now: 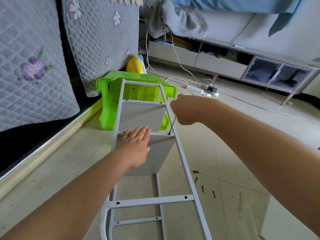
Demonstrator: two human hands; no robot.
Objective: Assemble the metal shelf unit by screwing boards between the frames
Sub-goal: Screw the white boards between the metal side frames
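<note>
The step in hand is driving a screw through the upper frame into the second board, the nearer of the two boards already standing between the frames. The right hand is curled round the handle of a screwdriver, whose tip sits in a hole on the crossbar at the right end of that board, just beside the frame's long right rail. The left hand lies flat on the same board's top edge, fingers straight and together, pressing it steady; the hole beside them on the left looks not yet filled, though that is hard to tell. The first board stands beyond it, toward the green stool that props the frame's far end.

Next comes turning the screw home while the board is kept square, then most likely the left hole. Spare screws lie on the floor just right of the frame, within reach.
</note>
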